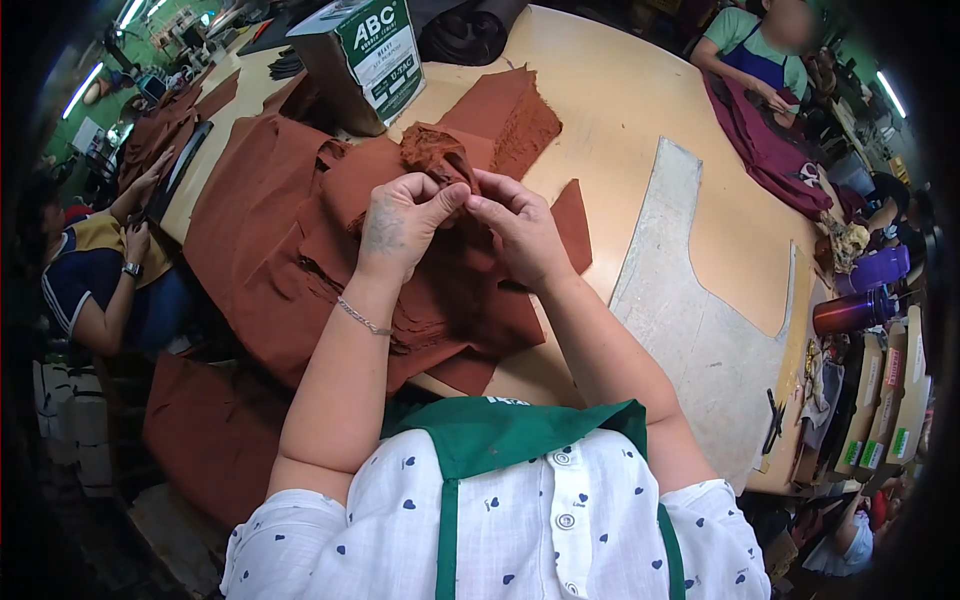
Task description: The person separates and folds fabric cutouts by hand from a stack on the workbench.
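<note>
Rust-brown fabric (270,210) lies in loose, overlapping layers over the left part of the table. Above it, my left hand (402,222) and my right hand (518,222) meet, thumbs almost touching, and pinch a bunched piece of the same brown fabric (432,150). Both hands are closed on this piece, one from each side. The fabric hangs down between and below them. Frayed edges show on the layers under my hands and on the piece behind them.
Behind the fabric stands a green and white can (365,65), beside a dark roll (470,30). A grey pattern piece (680,300) lies on the table (600,90) at right. Co-workers sit at far left and upper right. Cups (850,312) and binders line the right edge.
</note>
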Tool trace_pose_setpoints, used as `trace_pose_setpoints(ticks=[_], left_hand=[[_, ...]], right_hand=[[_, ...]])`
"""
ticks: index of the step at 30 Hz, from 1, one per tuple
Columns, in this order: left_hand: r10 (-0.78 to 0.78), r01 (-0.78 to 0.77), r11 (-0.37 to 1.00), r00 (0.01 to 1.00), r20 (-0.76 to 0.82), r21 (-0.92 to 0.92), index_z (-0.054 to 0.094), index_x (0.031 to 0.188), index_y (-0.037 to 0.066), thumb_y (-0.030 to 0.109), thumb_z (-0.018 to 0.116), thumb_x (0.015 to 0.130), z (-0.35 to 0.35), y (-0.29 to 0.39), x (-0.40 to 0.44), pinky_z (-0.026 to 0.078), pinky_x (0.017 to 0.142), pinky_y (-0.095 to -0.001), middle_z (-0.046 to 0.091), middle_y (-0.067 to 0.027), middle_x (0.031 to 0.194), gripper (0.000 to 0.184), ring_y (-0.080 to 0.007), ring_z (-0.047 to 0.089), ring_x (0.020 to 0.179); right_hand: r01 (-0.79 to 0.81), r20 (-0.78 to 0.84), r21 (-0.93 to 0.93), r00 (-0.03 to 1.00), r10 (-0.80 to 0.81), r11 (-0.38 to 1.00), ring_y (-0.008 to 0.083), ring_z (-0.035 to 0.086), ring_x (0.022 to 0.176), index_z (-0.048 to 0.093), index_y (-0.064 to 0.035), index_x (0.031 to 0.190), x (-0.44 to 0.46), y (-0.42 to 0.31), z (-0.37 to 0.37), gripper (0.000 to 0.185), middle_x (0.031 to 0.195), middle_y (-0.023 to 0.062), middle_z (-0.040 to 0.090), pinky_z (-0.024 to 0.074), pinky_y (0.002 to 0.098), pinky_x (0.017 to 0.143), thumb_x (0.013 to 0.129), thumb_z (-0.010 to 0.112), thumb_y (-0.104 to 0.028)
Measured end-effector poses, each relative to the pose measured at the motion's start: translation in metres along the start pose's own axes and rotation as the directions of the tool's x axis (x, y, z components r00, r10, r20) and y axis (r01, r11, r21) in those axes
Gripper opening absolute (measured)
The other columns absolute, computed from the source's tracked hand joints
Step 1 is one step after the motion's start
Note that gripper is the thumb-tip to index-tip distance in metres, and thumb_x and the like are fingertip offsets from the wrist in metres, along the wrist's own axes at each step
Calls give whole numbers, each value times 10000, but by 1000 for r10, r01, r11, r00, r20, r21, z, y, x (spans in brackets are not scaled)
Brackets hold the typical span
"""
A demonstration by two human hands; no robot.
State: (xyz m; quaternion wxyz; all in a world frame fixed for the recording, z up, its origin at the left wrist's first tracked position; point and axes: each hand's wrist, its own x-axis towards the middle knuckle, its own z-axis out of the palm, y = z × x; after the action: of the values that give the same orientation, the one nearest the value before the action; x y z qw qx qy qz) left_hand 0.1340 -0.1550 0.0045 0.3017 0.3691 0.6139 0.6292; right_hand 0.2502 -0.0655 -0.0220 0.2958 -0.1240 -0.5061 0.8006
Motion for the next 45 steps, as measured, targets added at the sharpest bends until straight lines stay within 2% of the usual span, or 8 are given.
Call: trace_pose_setpoints(ticks=[4, 13, 16, 20, 24, 36, 42, 45], left_hand=[[-20, 25, 994, 999, 45, -110, 581, 720, 31, 233, 612, 828, 5, 3, -2, 393, 575, -183, 578, 13, 714, 232, -44, 473, 612], [281, -430, 689, 900, 332, 584, 491, 662, 17, 165, 544, 860, 8, 14, -1, 330, 552, -196, 445, 46, 641, 253, -42, 382, 616], [172, -209, 975, 922, 346, 73, 474, 663, 11, 106, 530, 857, -1, 40, -23, 312, 514, -208, 397, 44, 612, 223, -39, 361, 588], [263, -256, 958, 964, -41, 127, 468, 653, 46, 62, 531, 815, -62, 41, -42, 296, 549, -180, 407, 56, 650, 175, -30, 346, 606], [-73, 49, 994, 961, -266, -98, 575, 870, -15, 62, 536, 787, -113, 41, -78, 464, 697, -236, 596, -29, 852, 121, -96, 559, 750], [-106, 116, 993, 956, -273, 20, 609, 851, 40, 104, 552, 843, -74, 27, -66, 403, 562, -161, 577, 37, 733, 86, -14, 498, 624], [35, -67, 991, 964, -263, -113, 569, 710, 61, 147, 585, 840, -67, 20, -61, 340, 512, -138, 511, 75, 658, 157, 14, 412, 575], [-48, 0, 990, 943, -329, -144, 554, 717, 88, 106, 594, 831, -56, 28, -55, 400, 527, -150, 527, 68, 677, 122, 1, 452, 581]], right_hand=[[-14, -15, -47, 1000, 13, 999, 97, 555, 810, 537, 23, 1074, 2, -3, -1, 325, 941, 45, 600, 451, 232, 735, 801, 632, -124], [-21, -253, -742, 934, -252, 670, 220, 607, 730, 598, 12, 912, 29, 7, -27, 227, 786, 149, 625, 474, 314, 672, 765, 578, -160], [-122, -391, -801, 848, -359, 586, 337, 597, 768, 596, 15, 890, 60, 9, -81, 237, 817, 197, 615, 464, 382, 700, 780, 543, -188], [-113, -386, -778, 862, -329, 618, 264, 600, 721, 589, 28, 875, 67, 2, -91, 247, 780, 165, 618, 462, 345, 666, 802, 531, -201], [-102, -456, -528, 872, -181, 843, 151, 537, 633, 587, 24, 878, 73, 4, -106, 235, 717, 64, 589, 432, 286, 574, 815, 542, -198], [2, -354, -188, 932, -70, 982, 51, 436, 548, 547, -25, 786, 52, -2, -80, 172, 643, -16, 510, 363, 202, 492, 875, 492, -162], [78, -363, -428, 897, -251, 900, 62, 470, 639, 559, -23, 937, 28, -20, -49, 125, 756, 8, 531, 400, 215, 587, 852, 520, -107], [462, 62, -718, 787, -614, 520, 171, 527, 783, 567, -80, 1004, 24, -23, -30, 221, 868, 70, 539, 440, 266, 685, 806, 515, 1]])
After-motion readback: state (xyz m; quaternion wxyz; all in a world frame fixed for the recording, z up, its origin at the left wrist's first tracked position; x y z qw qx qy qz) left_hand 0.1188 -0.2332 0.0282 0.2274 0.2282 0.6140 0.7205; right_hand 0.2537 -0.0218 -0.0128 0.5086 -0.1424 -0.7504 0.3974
